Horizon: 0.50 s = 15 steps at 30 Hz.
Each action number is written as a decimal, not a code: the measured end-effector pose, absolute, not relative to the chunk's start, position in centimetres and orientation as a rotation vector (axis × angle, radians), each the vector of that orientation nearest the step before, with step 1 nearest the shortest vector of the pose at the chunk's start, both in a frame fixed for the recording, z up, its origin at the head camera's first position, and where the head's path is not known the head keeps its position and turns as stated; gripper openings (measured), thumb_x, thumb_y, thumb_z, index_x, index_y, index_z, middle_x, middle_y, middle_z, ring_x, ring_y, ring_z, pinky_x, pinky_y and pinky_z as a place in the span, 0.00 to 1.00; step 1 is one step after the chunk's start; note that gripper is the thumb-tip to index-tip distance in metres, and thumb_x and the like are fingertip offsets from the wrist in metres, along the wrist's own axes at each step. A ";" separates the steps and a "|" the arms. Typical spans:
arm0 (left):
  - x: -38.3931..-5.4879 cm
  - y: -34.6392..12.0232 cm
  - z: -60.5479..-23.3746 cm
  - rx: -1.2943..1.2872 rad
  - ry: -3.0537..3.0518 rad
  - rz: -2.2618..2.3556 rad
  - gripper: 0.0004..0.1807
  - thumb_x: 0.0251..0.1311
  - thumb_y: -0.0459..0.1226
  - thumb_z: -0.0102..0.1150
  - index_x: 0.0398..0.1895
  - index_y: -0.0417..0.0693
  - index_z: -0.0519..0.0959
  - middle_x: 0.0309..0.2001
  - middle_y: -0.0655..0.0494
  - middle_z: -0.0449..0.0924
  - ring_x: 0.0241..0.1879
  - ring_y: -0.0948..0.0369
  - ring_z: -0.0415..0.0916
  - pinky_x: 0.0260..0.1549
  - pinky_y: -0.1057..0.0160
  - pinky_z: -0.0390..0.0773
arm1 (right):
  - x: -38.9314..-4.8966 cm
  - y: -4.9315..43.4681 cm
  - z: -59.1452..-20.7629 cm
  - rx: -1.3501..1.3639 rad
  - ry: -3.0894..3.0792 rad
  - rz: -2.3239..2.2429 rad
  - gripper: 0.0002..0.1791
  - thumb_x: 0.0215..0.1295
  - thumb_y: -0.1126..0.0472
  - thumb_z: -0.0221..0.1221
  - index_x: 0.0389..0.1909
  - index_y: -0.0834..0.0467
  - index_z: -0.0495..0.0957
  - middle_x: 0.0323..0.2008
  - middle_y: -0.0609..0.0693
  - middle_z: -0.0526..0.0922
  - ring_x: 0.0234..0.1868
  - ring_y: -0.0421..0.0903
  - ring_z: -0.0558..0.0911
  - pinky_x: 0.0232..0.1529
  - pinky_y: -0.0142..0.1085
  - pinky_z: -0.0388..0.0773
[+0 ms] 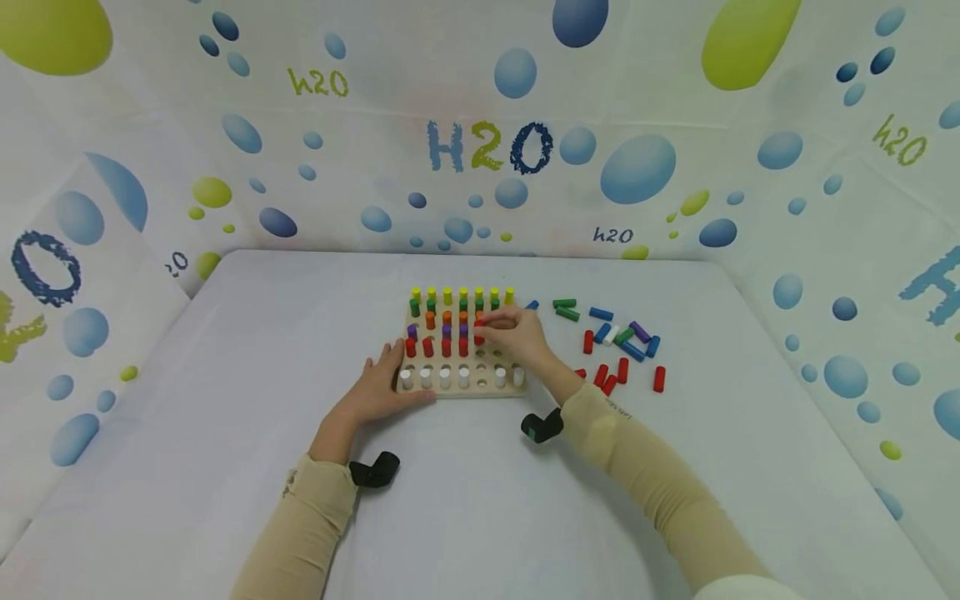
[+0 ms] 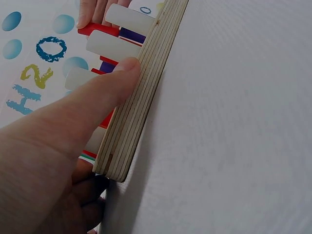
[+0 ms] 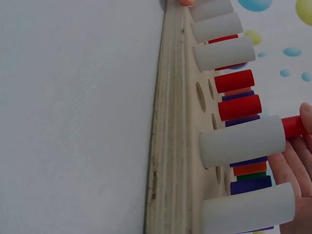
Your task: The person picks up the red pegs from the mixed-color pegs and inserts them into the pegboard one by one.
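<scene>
A wooden pegboard (image 1: 491, 393) carries upright pegs in rows of yellow, green, orange, purple, red and white, with bare holes among them. My left hand (image 1: 377, 392) holds its near left corner, the thumb (image 2: 109, 85) against the front edge and the other fingers along the left side. Over the red row, my right hand (image 1: 517, 335) pinches a red peg (image 3: 293, 126) between thumb and fingers. That peg stands upright, in line with the red pegs (image 1: 446, 347) to its left. Its lower end is hidden behind a white peg (image 3: 243, 141) in the right wrist view.
Loose pegs lie right of the board: several red ones (image 1: 623, 370) nearer me, and blue, green, purple and white ones (image 1: 612, 335) farther back. Two green pegs (image 1: 565, 303) lie close together. A patterned sheet (image 1: 375, 167) rises behind the white table (image 1: 187, 375).
</scene>
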State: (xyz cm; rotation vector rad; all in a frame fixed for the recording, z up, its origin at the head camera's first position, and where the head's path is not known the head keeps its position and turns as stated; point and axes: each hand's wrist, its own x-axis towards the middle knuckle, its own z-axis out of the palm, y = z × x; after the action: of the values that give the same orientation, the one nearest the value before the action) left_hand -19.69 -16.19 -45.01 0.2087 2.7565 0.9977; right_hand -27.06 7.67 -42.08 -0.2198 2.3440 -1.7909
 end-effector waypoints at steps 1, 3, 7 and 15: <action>-19.7 -16.2 -45.0 0.208 2.758 0.998 0.61 0.45 0.61 0.62 0.71 0.37 0.40 0.70 0.39 0.40 0.70 0.48 0.32 0.65 0.48 0.31 | -27.1 7.7 -42.2 -0.220 2.355 -1.778 0.14 0.52 0.59 0.67 0.38 0.61 0.81 0.38 0.53 0.84 0.39 0.44 0.82 0.38 0.31 0.78; -19.7 -16.2 -45.0 0.207 2.758 1.002 0.61 0.45 0.61 0.62 0.71 0.37 0.40 0.70 0.39 0.40 0.70 0.48 0.32 0.65 0.48 0.31 | -27.0 7.7 -42.4 -0.221 2.368 -1.766 0.13 0.51 0.59 0.67 0.37 0.61 0.81 0.37 0.52 0.84 0.39 0.44 0.82 0.37 0.30 0.78; -19.8 -16.2 -45.1 0.208 2.762 1.002 0.61 0.45 0.61 0.62 0.71 0.37 0.40 0.70 0.39 0.40 0.70 0.48 0.32 0.65 0.48 0.31 | -27.0 7.7 -42.6 -0.198 2.384 -1.748 0.12 0.52 0.60 0.67 0.37 0.61 0.82 0.36 0.53 0.84 0.39 0.44 0.82 0.37 0.29 0.78; -19.7 -16.2 -45.2 0.205 2.764 1.002 0.61 0.45 0.61 0.62 0.71 0.37 0.40 0.70 0.39 0.41 0.70 0.48 0.32 0.65 0.48 0.31 | -26.8 7.8 -43.2 -0.172 2.359 -1.742 0.13 0.52 0.61 0.67 0.38 0.62 0.81 0.34 0.53 0.84 0.36 0.43 0.82 0.36 0.28 0.78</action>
State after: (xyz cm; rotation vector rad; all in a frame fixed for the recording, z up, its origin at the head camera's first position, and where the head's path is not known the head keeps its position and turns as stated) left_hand -19.72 -16.19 -45.19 0.2054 2.7643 1.0018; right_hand -26.76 7.84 -43.21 -0.1721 2.3594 -1.7424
